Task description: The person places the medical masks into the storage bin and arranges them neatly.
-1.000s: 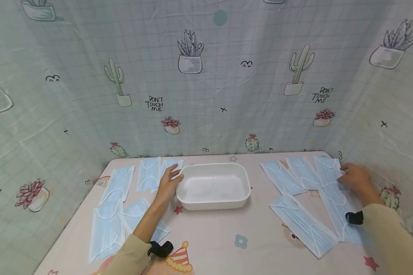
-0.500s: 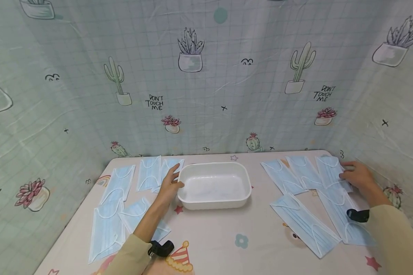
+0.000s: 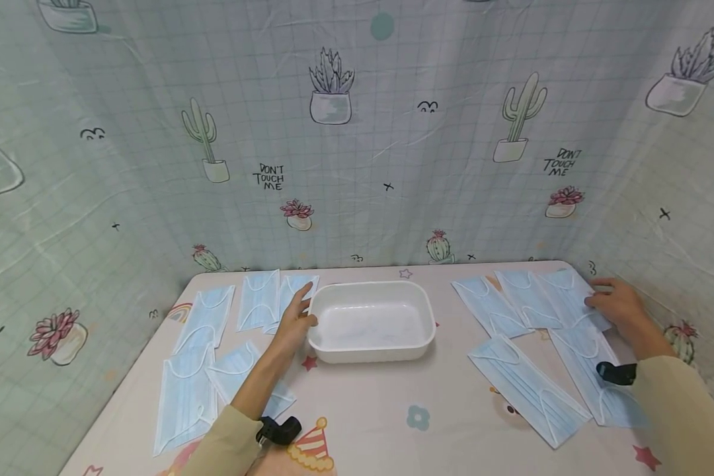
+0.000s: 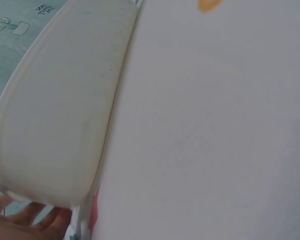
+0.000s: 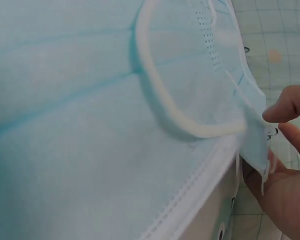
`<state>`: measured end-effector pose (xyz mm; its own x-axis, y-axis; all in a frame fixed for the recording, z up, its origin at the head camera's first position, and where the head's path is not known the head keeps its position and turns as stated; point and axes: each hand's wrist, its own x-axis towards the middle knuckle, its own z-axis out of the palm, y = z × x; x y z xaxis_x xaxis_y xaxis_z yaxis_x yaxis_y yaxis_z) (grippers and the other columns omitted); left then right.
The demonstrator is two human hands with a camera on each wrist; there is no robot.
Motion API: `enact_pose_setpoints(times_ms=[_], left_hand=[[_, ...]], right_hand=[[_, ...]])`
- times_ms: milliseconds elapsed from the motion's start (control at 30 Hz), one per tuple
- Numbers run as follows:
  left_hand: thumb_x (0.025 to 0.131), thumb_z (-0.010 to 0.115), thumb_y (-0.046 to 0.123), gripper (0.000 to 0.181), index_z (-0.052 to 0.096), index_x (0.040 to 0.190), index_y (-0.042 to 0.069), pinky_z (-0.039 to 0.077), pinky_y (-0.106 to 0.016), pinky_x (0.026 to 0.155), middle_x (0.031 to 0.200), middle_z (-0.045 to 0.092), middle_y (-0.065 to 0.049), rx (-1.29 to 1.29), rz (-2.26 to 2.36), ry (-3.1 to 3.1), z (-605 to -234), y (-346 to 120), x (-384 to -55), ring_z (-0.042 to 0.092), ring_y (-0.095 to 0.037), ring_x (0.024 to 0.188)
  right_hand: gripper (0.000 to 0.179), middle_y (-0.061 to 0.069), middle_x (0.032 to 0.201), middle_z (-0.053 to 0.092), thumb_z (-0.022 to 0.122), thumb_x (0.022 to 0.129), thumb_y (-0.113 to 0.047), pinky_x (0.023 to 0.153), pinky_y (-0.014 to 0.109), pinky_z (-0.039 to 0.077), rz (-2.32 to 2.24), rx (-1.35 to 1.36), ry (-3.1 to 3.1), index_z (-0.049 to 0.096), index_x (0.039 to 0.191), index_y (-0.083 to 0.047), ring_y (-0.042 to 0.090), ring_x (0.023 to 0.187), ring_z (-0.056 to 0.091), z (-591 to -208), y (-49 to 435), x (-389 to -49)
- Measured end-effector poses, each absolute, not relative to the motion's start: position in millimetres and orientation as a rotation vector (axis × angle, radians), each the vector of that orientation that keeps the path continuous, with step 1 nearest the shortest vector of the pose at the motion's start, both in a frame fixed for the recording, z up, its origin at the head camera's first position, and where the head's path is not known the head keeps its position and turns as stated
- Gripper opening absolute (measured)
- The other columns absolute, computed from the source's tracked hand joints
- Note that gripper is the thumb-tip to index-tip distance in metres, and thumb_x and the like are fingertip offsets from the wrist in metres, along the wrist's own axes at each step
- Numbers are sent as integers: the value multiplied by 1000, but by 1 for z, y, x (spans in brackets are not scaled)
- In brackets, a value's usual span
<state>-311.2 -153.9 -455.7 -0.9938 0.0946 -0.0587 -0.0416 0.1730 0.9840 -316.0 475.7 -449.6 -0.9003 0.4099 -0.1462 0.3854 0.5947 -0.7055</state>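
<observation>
In the head view my left hand (image 3: pixel 291 324) holds the left end of a white plastic basin (image 3: pixel 371 356), its thumb at the rim. The left wrist view shows its fingers (image 4: pixel 55 218) curled against the basin's end wall. At the far right corner of the table, my right hand (image 3: pixel 621 307) pinches the right edge of a pale blue face mask (image 3: pixel 571 297). In the right wrist view this edge is bent up between thumb and fingers (image 5: pixel 290 102). The mask overlaps its neighbours; a lower mask (image 3: pixel 592 370) lies partly under the right sleeve.
Several face masks (image 3: pixel 526 390) lie on the right of the patterned table (image 3: pixel 369 423). Another group of masks (image 3: pixel 184 396) spreads over the left side, partly under the left forearm. A cactus-print curtain (image 3: pixel 357 165) stands behind and on both sides.
The pinched mask at the far right has turned and its far end has slid left over the neighbouring mask. My right hand has shifted slightly right. The left hand stays on the basin.
</observation>
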Motion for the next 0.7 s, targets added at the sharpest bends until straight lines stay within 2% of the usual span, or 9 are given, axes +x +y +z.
enact_pose_setpoints(times_ms=[133,267,367,500,700], left_hand=[[92,47,0,79,30,162,33,41,-56,115,166,34,-13,72,1958,2307,-457,-153,-312,43,-37,147],[99,45,7,67,35,160,32,21,-59,127,173,23,-7,81,1940,2300,-459,-152,-313,21,-33,160],[106,45,19,56,36,160,35,10,-59,130,175,16,0,67,1918,2294,-461,-151,-312,7,-28,163],[109,46,28,52,36,159,38,9,-60,129,175,16,0,71,1911,2284,-463,-152,-311,7,-28,163],[109,45,26,54,33,161,38,14,-62,128,174,18,-1,91,1915,2274,-468,-153,-311,13,-30,162]], right_hand=[[74,46,157,19,54,94,-6,112,75,32,1283,-693,-2747,20,158,10,62,132,32,-452,480,-315],[69,43,160,17,53,94,-5,112,75,31,1366,-678,-2719,26,157,8,60,133,32,-455,485,-314],[63,41,163,17,50,98,-7,114,74,31,1428,-696,-2703,30,156,7,59,137,31,-457,488,-313],[58,38,165,14,46,102,-11,116,74,28,1444,-699,-2694,33,155,7,59,144,26,-458,488,-313],[57,36,166,10,41,103,-14,117,74,24,1401,-638,-2690,32,156,4,61,149,18,-454,486,-315]])
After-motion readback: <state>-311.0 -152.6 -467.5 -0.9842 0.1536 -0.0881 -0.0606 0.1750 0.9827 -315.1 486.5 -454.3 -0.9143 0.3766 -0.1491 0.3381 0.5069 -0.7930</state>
